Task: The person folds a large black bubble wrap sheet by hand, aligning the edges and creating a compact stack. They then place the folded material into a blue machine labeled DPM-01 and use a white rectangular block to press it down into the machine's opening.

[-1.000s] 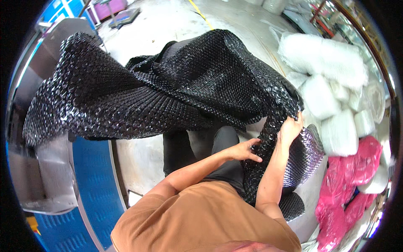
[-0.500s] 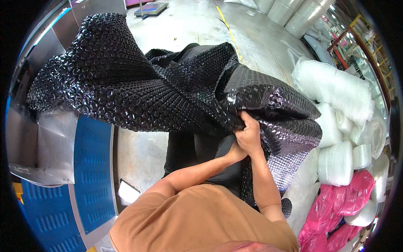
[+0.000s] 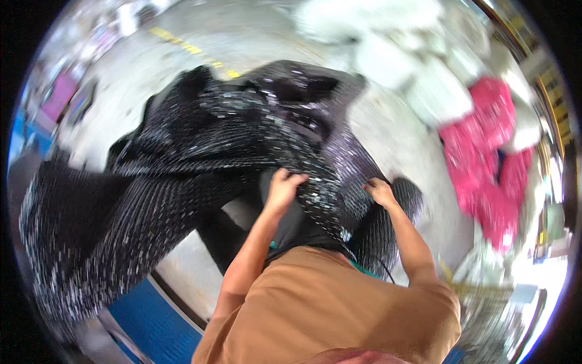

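Note:
A long sheet of shiny black bubble wrap (image 3: 182, 164) spreads in folds before me and out to the left. My left hand (image 3: 284, 189) is closed on its near edge, close to my legs. Further right, my right hand (image 3: 380, 191) also grips the sheet, its fingers curled at the edge. A rolled black piece (image 3: 407, 203) stands just right of that hand. Motion blurs the sheet, and its folds hide parts of it.
White bubble wrap rolls (image 3: 436, 91) are piled at the far right, with crumpled pink plastic (image 3: 485, 164) beside them. A blue vented cabinet (image 3: 151, 321) is at the lower left. Yellow tape (image 3: 185, 45) marks the grey floor (image 3: 242, 30).
My view has turned to the right. My hands, close together on the bubble wrap before, have moved apart. The bulky folded part has shifted and spread lower.

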A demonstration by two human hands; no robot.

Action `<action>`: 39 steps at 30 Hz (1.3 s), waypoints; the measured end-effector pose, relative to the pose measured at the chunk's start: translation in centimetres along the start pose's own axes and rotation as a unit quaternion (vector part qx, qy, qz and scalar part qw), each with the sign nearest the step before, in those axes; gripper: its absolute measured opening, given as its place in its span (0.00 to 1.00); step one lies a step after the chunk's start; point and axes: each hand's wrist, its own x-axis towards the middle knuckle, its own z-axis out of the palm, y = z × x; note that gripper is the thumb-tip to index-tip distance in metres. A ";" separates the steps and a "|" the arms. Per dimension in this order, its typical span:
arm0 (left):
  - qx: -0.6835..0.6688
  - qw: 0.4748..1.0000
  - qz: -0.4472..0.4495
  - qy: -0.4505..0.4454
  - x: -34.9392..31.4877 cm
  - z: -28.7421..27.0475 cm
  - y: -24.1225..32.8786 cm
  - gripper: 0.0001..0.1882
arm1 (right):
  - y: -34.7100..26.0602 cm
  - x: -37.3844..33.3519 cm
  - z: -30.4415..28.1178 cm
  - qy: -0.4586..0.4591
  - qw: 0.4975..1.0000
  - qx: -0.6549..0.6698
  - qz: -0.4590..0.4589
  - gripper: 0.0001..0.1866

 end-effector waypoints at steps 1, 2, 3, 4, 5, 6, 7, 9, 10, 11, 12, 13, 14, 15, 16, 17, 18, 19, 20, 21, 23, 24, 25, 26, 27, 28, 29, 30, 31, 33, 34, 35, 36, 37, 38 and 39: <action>-0.013 1.000 -0.008 -0.010 -0.3 0.5 0.5 0.10 | 4.5 -1.8 1.2 -0.024 0.992 -0.068 0.101 0.33; -0.025 1.000 -0.010 -0.003 -0.5 1.2 0.7 0.08 | 10.2 -3.7 3.0 -0.050 0.985 -0.098 0.136 0.35; -0.027 1.000 -0.015 0.004 -0.4 1.4 0.7 0.07 | 14.4 -5.8 4.6 -0.083 0.976 -0.124 0.159 0.37; -0.001 1.000 -0.025 0.011 -0.7 1.3 1.0 0.08 | 15.7 -7.8 5.5 -0.141 0.964 -0.083 0.208 0.39; 0.026 0.999 -0.032 0.020 -0.9 1.4 1.5 0.10 | 16.9 -9.9 6.5 -0.200 0.947 -0.040 0.250 0.41; 0.038 0.999 -0.023 0.012 -1.3 1.3 2.2 0.10 | 22.2 -14.0 11.3 -0.145 0.966 -0.100 0.191 0.29; 0.022 1.000 -0.021 -0.005 -1.0 2.1 2.0 0.10 | 31.1 -18.4 14.8 -0.192 0.950 -0.116 0.216 0.30; -0.038 0.998 -0.042 -0.021 1.0 1.3 -0.5 0.12 | 45.0 -27.4 14.8 -0.292 0.902 -0.166 0.271 0.32; 0.021 0.999 -0.033 0.004 1.0 1.6 0.5 0.13 | 43.3 -26.3 18.2 -0.323 0.895 -0.136 0.275 0.33; 0.079 0.996 -0.013 0.040 0.6 2.0 2.3 0.14 | 39.2 -24.3 20.1 -0.357 0.888 -0.114 0.267 0.35; 0.115 0.991 0.000 0.062 0.2 2.3 3.5 0.14 | 36.1 -24.7 20.2 -0.395 0.871 -0.107 0.272 0.36; 0.136 0.988 0.005 0.069 0.6 2.8 4.1 0.14 | 34.8 -25.9 20.0 -0.403 0.872 -0.059 0.273 0.37; 0.128 0.990 0.016 0.063 1.4 3.1 4.0 0.13 | 35.2 -27.7 20.1 -0.406 0.869 -0.013 0.282 0.39; 0.139 0.988 0.015 0.060 1.6 3.8 4.5 0.12 | 35.5 -29.9 20.9 -0.408 0.866 0.031 0.287 0.40; 0.144 0.988 0.014 0.050 2.4 3.4 4.2 0.12 | 35.9 -31.6 21.8 -0.408 0.863 0.075 0.288 0.42; 0.147 0.988 0.012 0.046 3.0 2.9 3.9 0.12 | 36.6 -33.0 22.9 -0.391 0.861 0.083 0.314 0.45; 0.151 0.987 0.025 0.046 3.0 3.5 4.0 0.11 | 37.3 -34.6 24.2 -0.372 0.857 0.093 0.343 0.47; 0.145 0.988 0.023 0.044 3.1 3.7 3.9 0.11 | 38.8 -36.4 26.7 -0.336 0.851 0.067 0.399 0.50; 0.138 0.989 0.021 0.047 3.4 2.7 3.0 0.11 | 40.2 -38.1 29.1 -0.299 0.839 0.037 0.452 0.54; 0.126 0.990 0.009 0.055 4.0 1.2 1.6 0.11 | 42.5 -41.1 30.6 -0.269 0.813 0.101 0.507 0.54; 0.143 0.988 0.027 0.052 3.9 2.3 3.0 0.14 | 37.1 -38.6 32.8 -0.219 0.722 0.288 0.590 0.54; 0.159 0.985 0.056 0.047 3.6 3.7 4.4 0.14 | 29.2 -35.9 30.3 -0.205 0.645 0.372 0.635 0.53; 0.148 0.986 0.060 0.044 4.2 4.0 4.3 0.14 | 28.1 -36.8 30.4 -0.163 0.578 0.393 0.696 0.52; 0.143 0.987 0.055 0.048 4.5 4.2 4.5 0.14 | 28.0 -36.8 31.2 -0.107 0.599 0.392 0.690 0.47; 0.126 0.988 0.062 0.059 4.8 3.7 4.2 0.13 | 28.8 -36.9 32.7 -0.057 0.622 0.387 0.678 0.42; 0.110 0.990 0.067 0.056 4.4 3.2 4.1 0.12 | 32.3 -37.6 34.3 -0.054 0.634 0.388 0.667 0.42; 0.090 0.992 0.071 0.051 4.2 2.6 4.0 0.12 | 36.0 -38.4 36.1 -0.048 0.646 0.386 0.657 0.41; 0.059 0.994 0.061 0.076 4.7 1.7 2.9 0.11 | 40.6 -39.8 38.2 -0.036 0.664 0.318 0.675 0.39; 0.056 0.991 0.065 0.099 5.2 2.4 3.7 0.12 | 40.6 -38.7 39.6 0.022 0.649 0.348 0.676 0.39; 0.050 0.985 0.092 0.140 4.9 3.9 6.2 0.14 | 40.6 -38.4 40.5 0.105 0.654 0.378 0.647 0.40; 0.059 0.977 0.089 0.186 4.8 3.5 7.2 0.17 | 41.7 -38.6 39.8 0.133 0.681 0.378 0.613 0.42; 0.069 0.972 0.115 0.191 4.1 5.3 10.0 0.19 | 38.2 -34.6 37.8 0.104 0.651 0.408 0.631 0.45; 0.080 0.972 0.141 0.170 4.4 4.9 11.5 0.20 | 36.0 -32.7 36.1 0.128 0.647 0.368 0.655 0.45; 0.087 0.970 0.161 0.157 4.6 3.8 12.4 0.21 | 35.1 -31.1 34.4 0.151 0.646 0.318 0.677 0.46; 0.079 0.970 0.160 0.166 4.2 3.4 13.3 0.22 | 36.7 -30.0 33.4 0.143 0.657 0.346 0.654 0.46; 0.070 0.969 0.162 0.175 3.5 3.0 14.4 0.23 | 38.1 -28.5 32.6 0.145 0.665 0.374 0.630 0.45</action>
